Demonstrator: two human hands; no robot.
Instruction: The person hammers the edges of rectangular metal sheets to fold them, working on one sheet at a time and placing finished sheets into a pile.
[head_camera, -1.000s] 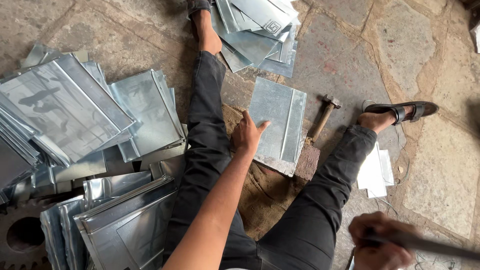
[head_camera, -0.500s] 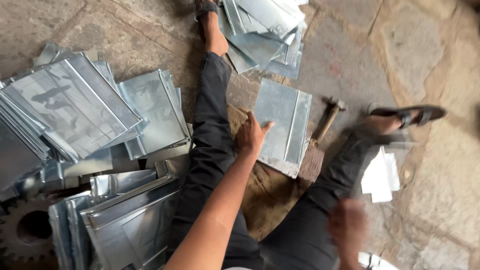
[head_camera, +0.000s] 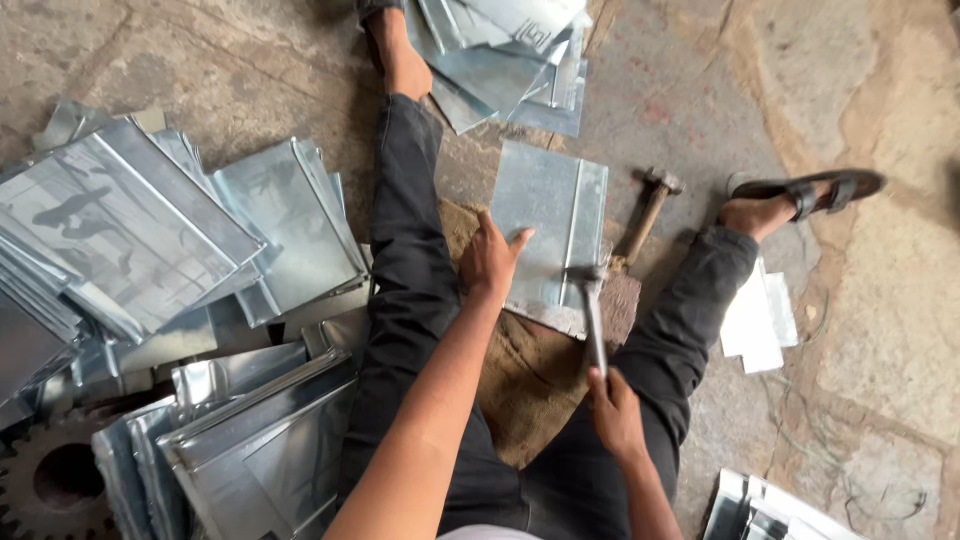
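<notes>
Two hands, left hand (head_camera: 489, 262) steadying metal sheet (head_camera: 550, 215), right hand (head_camera: 614, 412) gripping hammer (head_camera: 592, 305)

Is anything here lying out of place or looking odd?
Nothing looks damaged. The sheet piles lie fanned and askew, not squared. A spare hammer lies on the floor beside the sheet that the left hand presses.

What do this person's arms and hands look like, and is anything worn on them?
Both arms are bare along all of their visible length, with no sleeve showing. The left hand and the right hand wear no gloves, and no ring, watch or bracelet can be made out. Both forearms look lean. Below them are dark trousers and a dark sandal.
</notes>
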